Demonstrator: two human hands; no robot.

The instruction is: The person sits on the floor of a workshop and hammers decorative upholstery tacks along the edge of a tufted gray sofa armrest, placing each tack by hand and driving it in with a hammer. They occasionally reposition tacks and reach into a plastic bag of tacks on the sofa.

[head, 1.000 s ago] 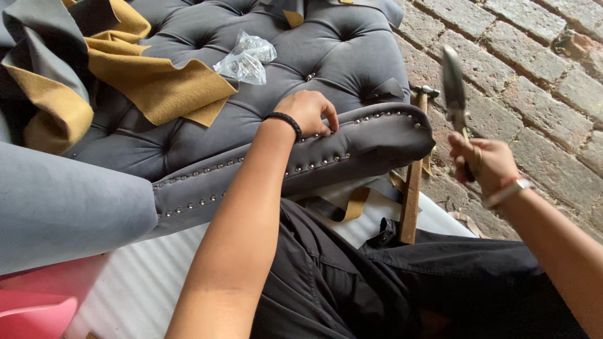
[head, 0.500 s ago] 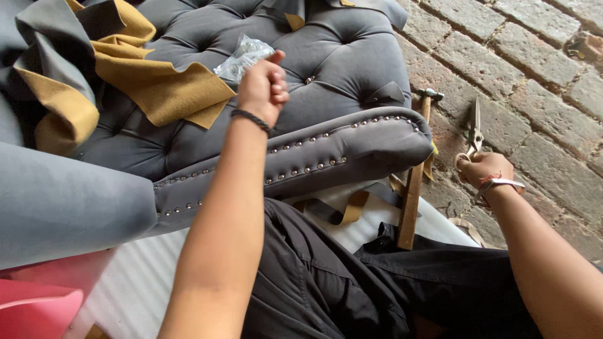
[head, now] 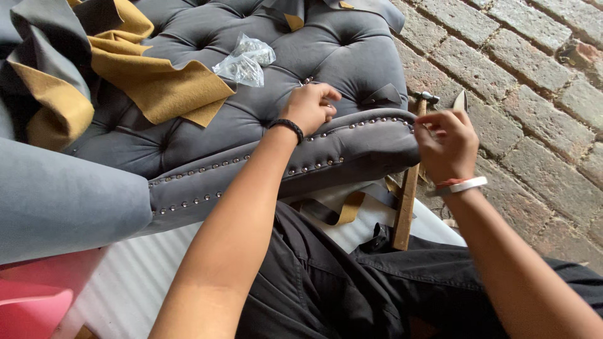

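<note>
My left hand (head: 311, 107) rests on the grey tufted chair (head: 207, 125), just above the stud-trimmed roll (head: 352, 147). Its fingers are curled tight, and I cannot make out anything small pinched in them. My right hand (head: 445, 145) is at the right end of that roll, closed around a metal cutting tool (head: 461, 100) of which only the blade tip shows above the knuckles. A wooden-handled hammer (head: 407, 201) leans against the chair right behind this hand.
A clear plastic bag (head: 246, 59) of small metal pieces lies on the tufted seat. Loose grey fabric with mustard backing (head: 157, 85) is heaped at the upper left. A brick floor (head: 534, 94) lies to the right, a white ribbed sheet (head: 125, 276) and a pink object (head: 31, 301) below.
My left hand went up to the plastic bag and came back down to the stud row. My right hand brought the cutting tool from out over the bricks in to the chair's end.
</note>
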